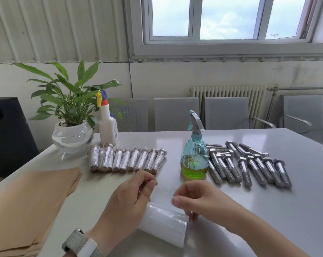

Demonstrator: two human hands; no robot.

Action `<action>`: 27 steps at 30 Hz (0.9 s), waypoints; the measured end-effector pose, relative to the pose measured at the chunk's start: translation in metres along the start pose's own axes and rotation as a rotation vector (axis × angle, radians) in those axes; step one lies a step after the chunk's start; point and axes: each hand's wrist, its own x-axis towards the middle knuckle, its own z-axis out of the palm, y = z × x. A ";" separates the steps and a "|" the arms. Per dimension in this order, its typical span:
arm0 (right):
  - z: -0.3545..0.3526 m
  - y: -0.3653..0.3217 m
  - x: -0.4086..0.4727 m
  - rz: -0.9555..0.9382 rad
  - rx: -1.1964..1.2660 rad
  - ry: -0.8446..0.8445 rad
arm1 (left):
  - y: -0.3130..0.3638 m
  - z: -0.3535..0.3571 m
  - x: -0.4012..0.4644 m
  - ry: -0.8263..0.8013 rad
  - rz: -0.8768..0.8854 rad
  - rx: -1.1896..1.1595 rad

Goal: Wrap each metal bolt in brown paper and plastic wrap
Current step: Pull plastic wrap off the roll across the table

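Film-pulling step: above the plastic wrap roll (164,222), left hand (127,199) and right hand (195,198) each pinch the film's edge; next, probably a bare bolt (246,169).

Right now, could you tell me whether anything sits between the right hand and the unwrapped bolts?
Nothing visible does. The right hand is near the plastic wrap roll, and bare table runs to the unwrapped bolts. The spray bottle stands left of the bolts, off that line.
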 end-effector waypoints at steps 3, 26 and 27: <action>-0.012 -0.005 -0.002 0.040 -0.037 -0.057 | 0.001 0.000 -0.001 0.023 -0.028 -0.012; -0.012 -0.009 0.002 -0.216 -0.027 0.164 | 0.016 -0.013 0.026 -0.293 -0.121 -0.222; -0.012 -0.009 0.002 -0.221 -0.038 0.168 | 0.019 -0.012 0.031 -0.332 -0.108 -0.175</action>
